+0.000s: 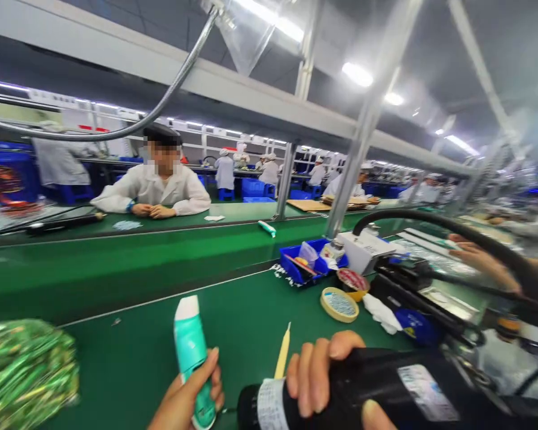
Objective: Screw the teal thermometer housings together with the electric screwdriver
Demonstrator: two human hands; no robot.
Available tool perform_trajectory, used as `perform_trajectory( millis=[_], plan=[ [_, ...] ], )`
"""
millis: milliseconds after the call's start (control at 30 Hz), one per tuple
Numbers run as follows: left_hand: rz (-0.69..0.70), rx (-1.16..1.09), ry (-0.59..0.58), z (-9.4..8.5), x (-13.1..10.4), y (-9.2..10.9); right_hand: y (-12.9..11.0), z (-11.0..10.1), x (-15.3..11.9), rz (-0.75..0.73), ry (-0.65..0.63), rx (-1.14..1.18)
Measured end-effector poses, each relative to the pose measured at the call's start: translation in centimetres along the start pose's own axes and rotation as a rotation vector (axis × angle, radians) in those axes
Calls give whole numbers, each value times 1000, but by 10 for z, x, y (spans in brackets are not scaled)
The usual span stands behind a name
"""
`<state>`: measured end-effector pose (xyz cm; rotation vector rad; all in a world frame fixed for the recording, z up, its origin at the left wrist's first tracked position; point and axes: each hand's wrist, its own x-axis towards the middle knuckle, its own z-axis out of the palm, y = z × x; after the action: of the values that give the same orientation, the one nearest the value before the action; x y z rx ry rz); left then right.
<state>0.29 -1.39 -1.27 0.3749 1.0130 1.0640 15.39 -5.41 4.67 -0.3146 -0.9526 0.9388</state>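
My left hand (pixel 190 391) is wrapped round a teal handheld device (pixel 190 337) with a white tip, looking like a hair clipper, which it holds upright over the green bench. In my right hand (pixel 316 373) lies a thick black electric screwdriver (pixel 363 382) with white labels. Its thin bit points left at the device's lower end; whether it touches there, I cannot tell. A pale yellow pointed stick (pixel 282 352) lies on the bench just beyond my right fingers.
A bag of green wired parts (pixel 29 373) sits at left. To the right stand a blue bin (pixel 302 272), a round dish of screws (pixel 339 304), a tape roll (pixel 352 282) and a white box (pixel 367 251). Another teal device (pixel 266 229) lies on the conveyor (pixel 130 260). A co-worker (pixel 161 185) sits opposite.
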Motion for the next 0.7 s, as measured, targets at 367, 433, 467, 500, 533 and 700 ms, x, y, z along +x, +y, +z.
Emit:
perform_trajectory(
  millis=[367,433,467,500,533,700],
  plan=[
    [39,-33,-23,4,-8,-2,-6,16,-5,126,6,-61],
    [36,-25,-29,5,-9,-2,-2,15,-4,113,-14,-67],
    [36,-18,-37,6,-10,-2,0,15,-4,108,-20,-70],
    [35,-13,-41,6,-10,-2,2,14,-4,108,-26,-71],
    [34,-10,-39,6,-9,-2,3,14,-4,115,-29,-75],
    [33,-13,-45,3,-7,-5,10,11,-7,122,-70,-76]
  ],
)
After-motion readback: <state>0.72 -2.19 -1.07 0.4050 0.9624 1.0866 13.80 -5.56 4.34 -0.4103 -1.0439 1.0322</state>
